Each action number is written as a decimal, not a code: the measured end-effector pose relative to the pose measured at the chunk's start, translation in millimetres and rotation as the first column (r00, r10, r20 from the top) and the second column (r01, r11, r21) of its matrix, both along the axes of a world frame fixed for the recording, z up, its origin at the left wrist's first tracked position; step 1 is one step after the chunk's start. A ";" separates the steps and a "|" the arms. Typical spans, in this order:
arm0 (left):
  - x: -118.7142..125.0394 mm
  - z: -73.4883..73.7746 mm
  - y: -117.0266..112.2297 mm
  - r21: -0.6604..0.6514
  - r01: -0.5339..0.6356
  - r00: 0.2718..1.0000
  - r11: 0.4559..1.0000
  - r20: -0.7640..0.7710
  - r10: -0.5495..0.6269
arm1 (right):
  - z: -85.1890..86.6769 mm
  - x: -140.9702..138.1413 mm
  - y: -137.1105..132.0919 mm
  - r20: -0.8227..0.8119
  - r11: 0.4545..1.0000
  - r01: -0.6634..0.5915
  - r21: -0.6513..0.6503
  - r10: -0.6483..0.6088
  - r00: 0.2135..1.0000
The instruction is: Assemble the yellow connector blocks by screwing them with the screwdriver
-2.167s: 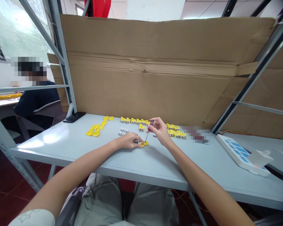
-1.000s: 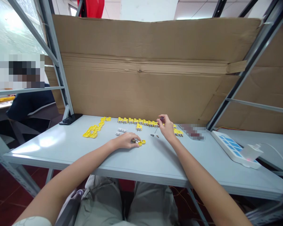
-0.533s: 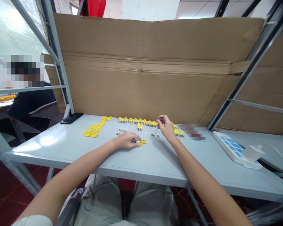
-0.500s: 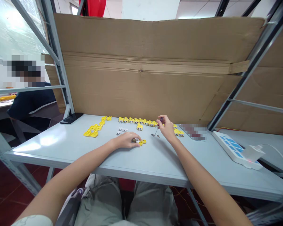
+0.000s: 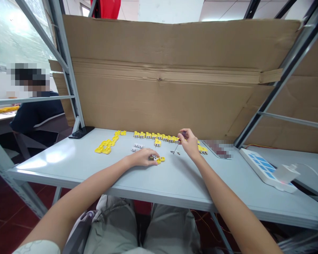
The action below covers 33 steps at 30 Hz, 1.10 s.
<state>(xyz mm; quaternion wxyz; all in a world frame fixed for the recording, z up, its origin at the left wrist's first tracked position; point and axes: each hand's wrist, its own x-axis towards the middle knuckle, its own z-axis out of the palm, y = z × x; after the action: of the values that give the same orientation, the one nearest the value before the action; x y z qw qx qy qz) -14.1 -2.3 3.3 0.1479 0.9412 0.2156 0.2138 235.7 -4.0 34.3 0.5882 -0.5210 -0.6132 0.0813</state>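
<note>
My right hand (image 5: 190, 144) has pulled back to the right, fingers pinching a small screwdriver (image 5: 176, 148), tilted, just above the pale table (image 5: 55, 158). My left hand (image 5: 141, 157) stays curled, gripping a yellow connector (image 5: 159, 159) against the table.

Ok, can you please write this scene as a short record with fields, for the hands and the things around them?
Left hand: fingers on a yellow connector
Right hand: holds a small screwdriver, tip down
Nearby: row of yellow connectors; white pieces
Surface: pale grey table
Behind: cardboard sheet
Sides: power strip; seated co-worker
</note>
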 end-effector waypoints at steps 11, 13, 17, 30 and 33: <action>0.8 -3.6 3.9 -0.108 -0.066 0.997 0.992 0.025 0.069 | 9.5 -16.2 -12.3 -0.352 0.972 -0.234 -0.007 0.217 0.911; 0.5 -3.5 3.9 -0.100 -0.068 0.997 0.993 0.023 0.071 | 7.9 -21.4 -14.0 -0.381 0.960 -0.276 -0.036 0.243 0.892; 0.4 -4.1 4.8 -0.086 -0.060 0.998 0.994 0.029 0.063 | 4.2 -30.7 -15.9 -0.431 0.940 -0.336 -0.063 0.278 0.858; 1.2 -6.5 7.3 -0.112 -0.057 0.997 0.992 0.038 0.062 | -8.1 -43.8 -14.6 -0.475 0.911 -0.408 -0.065 0.331 0.815; 0.9 -6.2 7.4 -0.115 -0.051 0.998 0.992 0.037 0.056 | -7.7 -43.4 -14.4 -0.478 0.915 -0.400 -0.047 0.331 0.814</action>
<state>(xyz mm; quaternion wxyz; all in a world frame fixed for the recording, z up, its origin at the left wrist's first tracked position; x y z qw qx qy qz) -13.2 5.2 -2.8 0.1997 0.9207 0.2496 0.2238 192.4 -18.4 26.6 0.6501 -0.4001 -0.5373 0.3586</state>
